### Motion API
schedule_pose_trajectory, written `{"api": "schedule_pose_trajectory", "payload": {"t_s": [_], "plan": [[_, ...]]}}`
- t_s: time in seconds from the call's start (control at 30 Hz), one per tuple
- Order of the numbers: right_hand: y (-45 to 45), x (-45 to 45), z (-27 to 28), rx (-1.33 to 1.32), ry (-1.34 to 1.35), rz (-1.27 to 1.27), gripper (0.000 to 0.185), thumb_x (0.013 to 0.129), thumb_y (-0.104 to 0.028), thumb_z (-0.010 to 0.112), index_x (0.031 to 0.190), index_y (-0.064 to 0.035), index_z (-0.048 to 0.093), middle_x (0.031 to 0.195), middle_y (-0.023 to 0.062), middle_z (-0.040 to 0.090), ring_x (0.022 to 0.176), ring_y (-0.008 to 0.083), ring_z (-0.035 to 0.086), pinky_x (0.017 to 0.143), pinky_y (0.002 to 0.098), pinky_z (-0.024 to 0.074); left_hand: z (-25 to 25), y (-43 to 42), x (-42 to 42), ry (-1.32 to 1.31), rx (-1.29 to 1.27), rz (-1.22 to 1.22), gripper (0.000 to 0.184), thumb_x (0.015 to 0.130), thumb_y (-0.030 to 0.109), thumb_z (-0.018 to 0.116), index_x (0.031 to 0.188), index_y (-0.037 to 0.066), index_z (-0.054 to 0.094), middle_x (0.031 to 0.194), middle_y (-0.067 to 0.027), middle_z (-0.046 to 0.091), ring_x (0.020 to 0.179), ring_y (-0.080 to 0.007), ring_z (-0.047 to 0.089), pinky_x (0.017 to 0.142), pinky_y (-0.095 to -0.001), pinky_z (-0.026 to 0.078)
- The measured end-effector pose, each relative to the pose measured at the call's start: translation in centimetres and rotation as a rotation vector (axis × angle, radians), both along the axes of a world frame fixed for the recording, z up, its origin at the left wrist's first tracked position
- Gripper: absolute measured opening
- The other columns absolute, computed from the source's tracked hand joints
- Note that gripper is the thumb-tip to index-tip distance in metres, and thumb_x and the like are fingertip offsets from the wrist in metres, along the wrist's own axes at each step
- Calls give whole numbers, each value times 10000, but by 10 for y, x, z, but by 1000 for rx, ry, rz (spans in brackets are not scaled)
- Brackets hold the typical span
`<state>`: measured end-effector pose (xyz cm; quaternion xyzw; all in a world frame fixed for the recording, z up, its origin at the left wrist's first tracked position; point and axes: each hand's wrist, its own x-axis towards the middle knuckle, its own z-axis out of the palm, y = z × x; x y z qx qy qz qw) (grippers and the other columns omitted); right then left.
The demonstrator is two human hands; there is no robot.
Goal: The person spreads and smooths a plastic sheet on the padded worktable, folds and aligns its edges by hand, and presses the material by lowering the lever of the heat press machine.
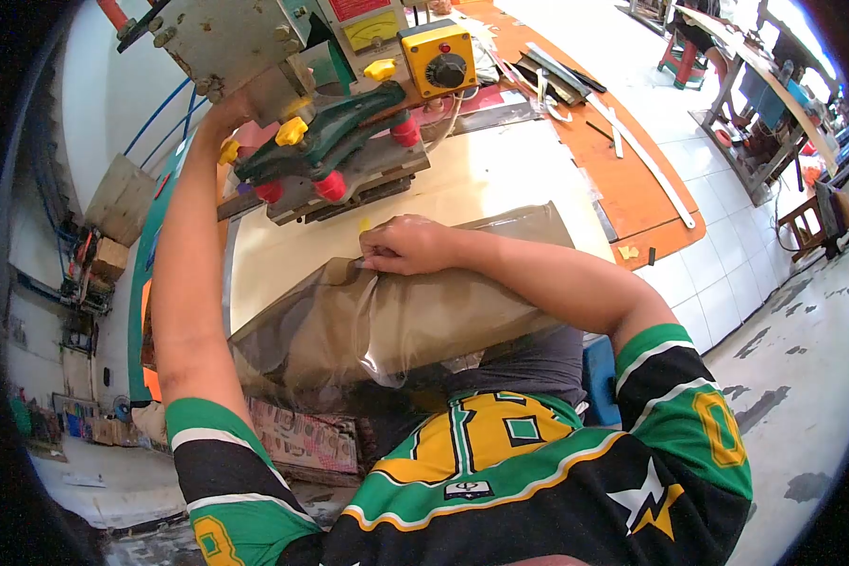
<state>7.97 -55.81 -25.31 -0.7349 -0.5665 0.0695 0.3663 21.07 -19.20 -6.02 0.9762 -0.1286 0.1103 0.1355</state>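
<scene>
My right hand (pixel 404 245) is closed, its fingers pinching the far edge of a smoky, see-through plastic sheet (pixel 311 325). The sheet hangs in folds over the near side of the work surface and across my lap. A small yellow piece (pixel 365 224) shows just beyond those fingers. Up at the press machine (pixel 231 42), my left hand (pixel 231 113) reaches in beside the metal head; its fingers are mostly hidden and blurred there. Below the head sits a dark green clamp frame (pixel 335 141) with yellow knobs and red feet, on a metal plate (pixel 358 174).
A yellow control box (pixel 441 58) with a black dial is fixed on the machine. The cream board (pixel 509 160) lies on an orange table (pixel 632 203) holding strips and scraps. A blue stool (pixel 599 377) is by my right side. Another person's bench (pixel 755 57) stands at far right.
</scene>
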Motion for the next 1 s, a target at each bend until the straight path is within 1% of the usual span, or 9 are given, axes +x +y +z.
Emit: {"api": "schedule_pose_trajectory", "payload": {"t_s": [0.07, 0.13, 0.23, 0.27, 0.33, 0.43, 0.5, 0.87, 1.0], "plan": [[0, -1, -1, 1, 2, 4, 287, 997, -382, 645, 1001, -96, 626, 885, 172, 714, 893, 419, 693, 794, 542, 519, -2, -5, -8, -56, 22, -63, 535, 857, 269, 752, 1330, 43, 642, 1273, -177, 688, 1139, -276, 634, 985, -386, 495], [1, -2, 0, -18, 10, -9, 284, 997, -378, 648, 1002, -94, 628, 887, 174, 714, 894, 419, 694, 794, 539, 521, 0, -10, -13, -82, 34, -86, 567, 874, 302, 757, 1371, 57, 640, 1344, -181, 691, 1211, -292, 648, 1028, -385, 493], [0, -2, 3, -17, 15, -11, 286, 999, -378, 648, 998, -92, 630, 883, 177, 713, 890, 422, 692, 792, 540, 521, 8, -24, -21, -23, 212, 22, 518, 891, 338, 742, 1333, 77, 670, 1379, -164, 677, 1239, -335, 641, 1032, -414, 496], [0, -2, 3, -17, 15, -8, 286, 999, -378, 648, 998, -92, 630, 883, 177, 713, 890, 422, 692, 792, 540, 521, 7, -24, -21, -50, 322, 10, 501, 899, 322, 743, 1326, 70, 668, 1387, -142, 672, 1248, -305, 627, 1057, -399, 485], [0, -2, 2, -24, 17, -14, 289, 999, -379, 649, 992, -90, 629, 880, 179, 712, 883, 422, 692, 791, 543, 519, 8, -25, -21, -76, 431, 1, 485, 907, 306, 744, 1320, 62, 666, 1396, -119, 668, 1257, -275, 613, 1082, -385, 474], [2, 0, -3, 5, 1, 1, 291, 996, -377, 652, 989, -87, 629, 879, 182, 711, 881, 423, 692, 791, 544, 519, -3, -3, 2, 0, 329, 82, 475, 903, 306, 750, 1312, 78, 669, 1375, -113, 677, 1215, -274, 633, 1062, -386, 491], [2, 1, -3, 9, 7, 4, 289, 996, -375, 651, 991, -87, 629, 877, 184, 710, 880, 425, 692, 791, 545, 519, -4, -2, 7, 14, 323, 83, 480, 903, 308, 752, 1316, 80, 666, 1379, -114, 675, 1221, -273, 632, 1065, -385, 490], [1, -1, -2, 7, -8, -3, 271, 994, -359, 651, 1018, -90, 628, 903, 186, 711, 910, 424, 691, 808, 542, 518, -6, 8, 19, -17, 363, 22, 509, 900, 316, 761, 1341, 88, 652, 1399, -121, 664, 1248, -271, 625, 1081, -383, 484], [1, 0, -2, -1, -8, 5, 264, 997, -353, 647, 1018, -90, 626, 896, 180, 712, 904, 424, 692, 803, 543, 516, -5, 4, 10, -101, 329, 2, 480, 924, 302, 732, 1345, 86, 650, 1418, -117, 654, 1285, -277, 608, 1088, -379, 480]]}}
